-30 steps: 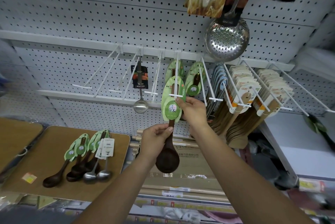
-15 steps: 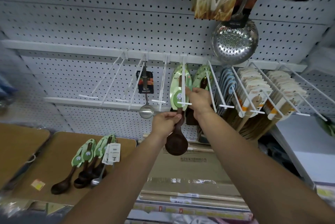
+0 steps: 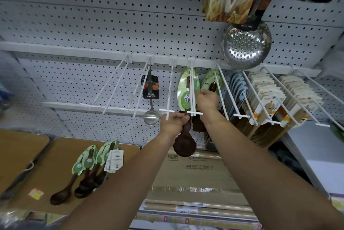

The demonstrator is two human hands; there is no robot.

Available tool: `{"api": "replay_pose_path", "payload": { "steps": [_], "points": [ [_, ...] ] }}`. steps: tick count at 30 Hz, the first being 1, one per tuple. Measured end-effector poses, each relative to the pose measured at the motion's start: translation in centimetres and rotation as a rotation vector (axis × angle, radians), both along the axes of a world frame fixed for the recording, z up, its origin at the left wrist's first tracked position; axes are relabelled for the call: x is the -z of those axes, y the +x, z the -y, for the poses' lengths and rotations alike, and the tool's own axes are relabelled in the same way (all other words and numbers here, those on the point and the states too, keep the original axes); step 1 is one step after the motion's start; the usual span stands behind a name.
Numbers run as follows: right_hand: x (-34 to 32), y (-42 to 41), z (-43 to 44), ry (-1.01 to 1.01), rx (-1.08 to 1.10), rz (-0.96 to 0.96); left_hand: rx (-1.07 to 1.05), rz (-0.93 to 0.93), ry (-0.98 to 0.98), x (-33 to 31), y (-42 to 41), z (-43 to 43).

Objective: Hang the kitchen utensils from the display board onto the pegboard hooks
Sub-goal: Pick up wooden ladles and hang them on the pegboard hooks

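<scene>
Pegboard (image 3: 111,15) center: left hand (image 3: 174,122) grips a spoon (image 3: 184,146), right hand (image 3: 206,97) pinches its card (image 3: 185,88) on a hook (image 3: 194,112). More spoons (image 3: 84,177) lie unhung on the board (image 3: 55,155), lower left.

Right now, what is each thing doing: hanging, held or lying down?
Wooden spoon: held, green card on a hook.
Left hand: grips the spoon's handle.
Right hand: pinches the card.
Steel ladle: hanging.
Skimmer: hanging.
Loose spoons: lying flat on the board.
</scene>
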State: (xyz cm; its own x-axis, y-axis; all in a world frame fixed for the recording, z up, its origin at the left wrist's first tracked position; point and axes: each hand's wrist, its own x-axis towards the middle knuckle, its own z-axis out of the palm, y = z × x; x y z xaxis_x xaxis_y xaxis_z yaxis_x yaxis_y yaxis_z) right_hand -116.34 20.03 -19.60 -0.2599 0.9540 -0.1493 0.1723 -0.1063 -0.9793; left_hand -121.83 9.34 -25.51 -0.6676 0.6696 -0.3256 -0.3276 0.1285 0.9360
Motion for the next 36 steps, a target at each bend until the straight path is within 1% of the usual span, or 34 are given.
{"api": "replay_pose_path", "payload": {
  "steps": [6,9,12,15,18,21,23,25,27,28,30,31,33,36],
  "points": [
    [-0.3,-0.3,0.0,-0.006,0.024,-0.012,0.017,-0.015,-0.013,0.8,-0.9,-0.7],
    [-0.2,-0.2,0.3,0.001,0.016,-0.011,-0.01,-0.015,-0.018,1.3,-1.0,-0.9],
    [0.5,-0.1,0.4,0.08,0.017,0.033,0.006,-0.057,-0.035,2.4,-1.1,-1.0],
    [1.9,0.4,0.3,0.164,-0.003,0.116,0.039,-0.175,-0.101,3.6,-1.1,-0.4],
    [2.8,1.5,1.1,0.189,-0.055,0.108,0.083,-0.257,-0.151,4.3,-1.4,1.1],
    [4.1,3.1,2.5,0.152,-0.061,0.245,0.124,-0.341,-0.176,5.3,-1.8,3.5],
    [5.3,4.5,3.8,0.158,-0.059,0.336,0.159,-0.442,-0.234,5.6,-1.8,5.6],
    [6.9,6.1,5.4,0.22,-0.167,0.464,0.217,-0.595,-0.313,6.5,-2.0,7.8],
    [8.4,7.2,7.2,0.295,-0.352,0.685,0.339,-0.81,-0.472,7.7,-2.7,10.4],
    [9.2,7.8,7.9,0.349,-0.434,0.794,0.393,-0.908,-0.552,8.3,-3.2,11.7],
    [9.8,8.2,9.6,0.504,-0.59,0.96,0.444,-1.037,-0.687,8.5,-4.4,15.0],
    [9.8,8.3,10.1,0.581,-0.639,1.014,0.471,-1.114,-0.731,8.3,-4.9,16.2],
    [9.6,8.1,11.2,0.699,-0.726,1.056,0.505,-1.254,-0.821,7.6,-5.9,19.0],
    [9.1,6.4,13.7,0.843,-0.854,1.054,0.486,-1.289,-0.95,5.4,-6.7,24.3]
  ]
}}
